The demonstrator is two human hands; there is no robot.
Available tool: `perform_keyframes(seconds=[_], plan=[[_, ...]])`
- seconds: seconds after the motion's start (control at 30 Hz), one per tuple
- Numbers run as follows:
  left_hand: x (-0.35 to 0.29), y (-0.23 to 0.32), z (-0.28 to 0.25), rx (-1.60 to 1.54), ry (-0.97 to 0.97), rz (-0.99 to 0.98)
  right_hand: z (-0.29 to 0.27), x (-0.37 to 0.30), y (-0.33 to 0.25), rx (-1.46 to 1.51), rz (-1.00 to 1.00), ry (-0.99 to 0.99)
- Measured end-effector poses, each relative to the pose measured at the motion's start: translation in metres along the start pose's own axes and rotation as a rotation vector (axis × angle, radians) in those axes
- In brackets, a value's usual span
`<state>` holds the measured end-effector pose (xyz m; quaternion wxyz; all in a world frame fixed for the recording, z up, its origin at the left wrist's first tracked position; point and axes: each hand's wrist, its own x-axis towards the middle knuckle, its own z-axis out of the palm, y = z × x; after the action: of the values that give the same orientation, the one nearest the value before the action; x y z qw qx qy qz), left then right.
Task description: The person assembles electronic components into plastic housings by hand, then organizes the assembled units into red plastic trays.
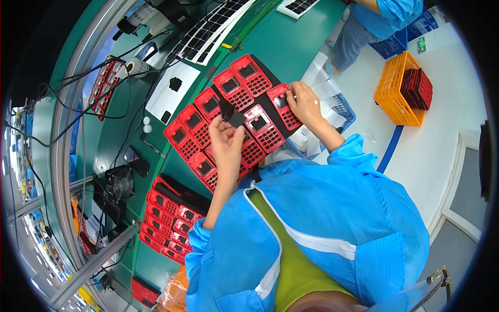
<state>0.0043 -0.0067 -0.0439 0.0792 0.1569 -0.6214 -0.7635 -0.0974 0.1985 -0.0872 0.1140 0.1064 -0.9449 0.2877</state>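
Several red plastic handset housings (191, 125), each with a window and keypad holes, lie in rows on black foam-like trays. My left hand (226, 143) is over the rows, its thumb and fingers pinched on a small black square piece (237, 119). Just beyond it is another dark piece (226, 108), and whether the two are joined I cannot tell. At the right end of the rows, my right hand (306, 105) grips the edge of a red handset housing (284, 105) with thumb and fingers. That housing lies slightly askew over the black tray.
Beyond the rows lie white sheets of black squares (208, 34) on the green bench (275, 34). More housings (166, 221) are stacked at lower left, near a small fan (119, 183) and cables. A yellow crate (382, 93) stands on the floor at right; a co-worker (358, 34) is behind.
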Motion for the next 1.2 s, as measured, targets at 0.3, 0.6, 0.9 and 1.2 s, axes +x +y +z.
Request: perform_keyframes(seconds=[0.3,0.6,0.9,1.2], plan=[[0.042,-0.009,0.063,0.148,0.013,0.161,-0.042,0.015,-0.073,0.351,-0.111,0.110],[0.034,0.014,0.056,-0.054,0.081,0.170,-0.046,0.021,-0.080,0.651,-0.022,-0.215],[0.020,0.026,0.043,0.051,0.035,0.219,-0.041,0.030,-0.084,0.736,-0.032,-0.534],[0.014,0.045,0.032,0.240,0.037,0.248,-0.033,0.025,-0.088,1.480,0.219,-0.690]])
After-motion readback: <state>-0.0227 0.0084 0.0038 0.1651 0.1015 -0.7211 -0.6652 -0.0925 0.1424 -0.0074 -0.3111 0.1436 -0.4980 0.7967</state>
